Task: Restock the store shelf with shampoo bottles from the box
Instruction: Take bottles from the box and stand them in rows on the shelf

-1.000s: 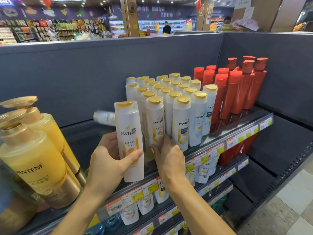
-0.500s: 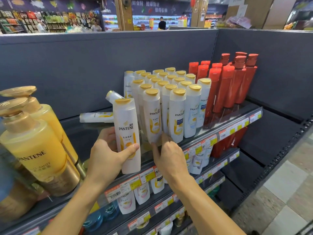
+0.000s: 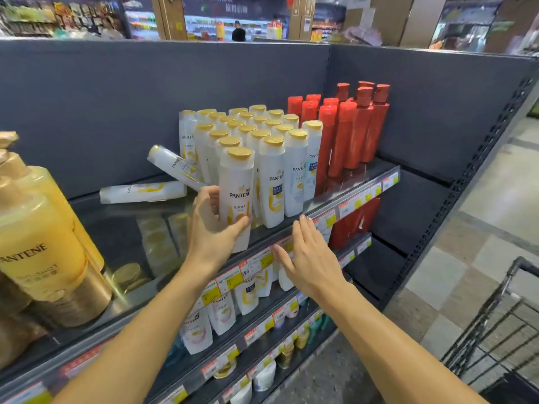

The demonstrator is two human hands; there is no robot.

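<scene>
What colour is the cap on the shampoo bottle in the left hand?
Gold, on a white shampoo bottle held by the left hand; the head view shows it.

White Pantene bottle (image 3: pixel 236 199), gold flip cap, orange-yellow swirl on label: upright in my left hand (image 3: pixel 214 228), base at shelf (image 3: pixel 291 225) front edge. At its 3 o'clock, block of same white gold-capped bottles (image 3: pixel 262 147), upright in tight rows. At 10 o'clock, one bottle (image 3: pixel 172 166) tilted, leaning on block. At 9 o'clock, another bottle (image 3: pixel 143 192) flat on its side. Box not in view.
</scene>
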